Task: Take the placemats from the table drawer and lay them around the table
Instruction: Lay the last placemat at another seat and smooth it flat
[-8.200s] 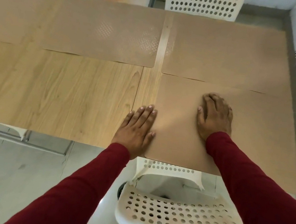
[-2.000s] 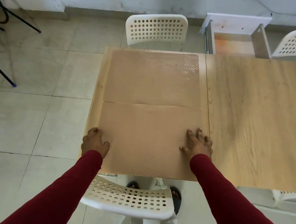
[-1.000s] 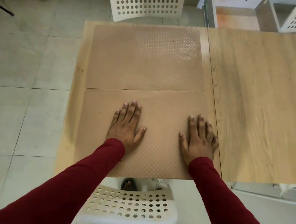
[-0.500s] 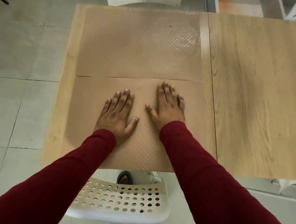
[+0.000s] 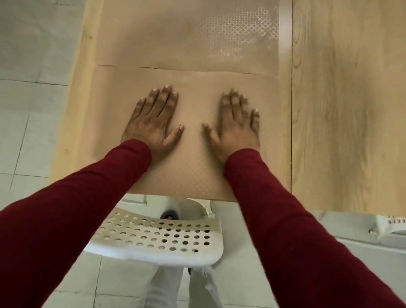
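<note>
1. My fingers lie straight on both hands, left hand and right hand, gripping nothing, pressing the near placemat flat.
2. Near placemat sits at the desk edge; far placemat touches it.
3. Right half of the desk is bare in view: probably more to lay.

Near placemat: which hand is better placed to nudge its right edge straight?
Probably the right hand: it lies flat on the near placemat, closer to that edge than the left hand.
</note>
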